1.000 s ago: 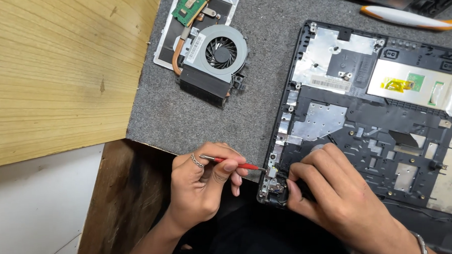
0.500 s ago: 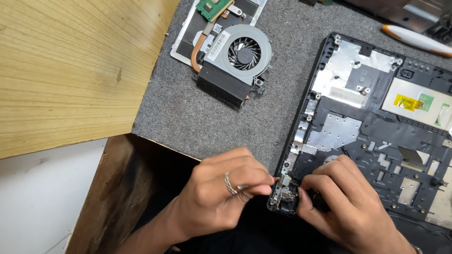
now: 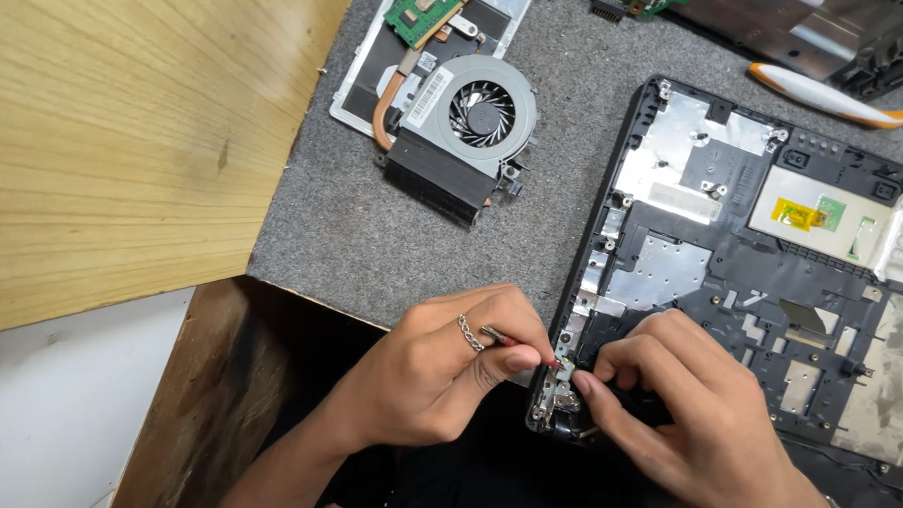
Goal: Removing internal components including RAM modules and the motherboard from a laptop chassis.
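Left hand (image 3: 431, 380) pinching a thin red-handled tool (image 3: 520, 344), tip down at the small metal hinge bracket (image 3: 554, 391) on the near corner of the open laptop base (image 3: 732, 274). Right hand (image 3: 677, 416) with fingertips closed on that bracket. Probably light, stiff, slippery; best gripped by its edges.
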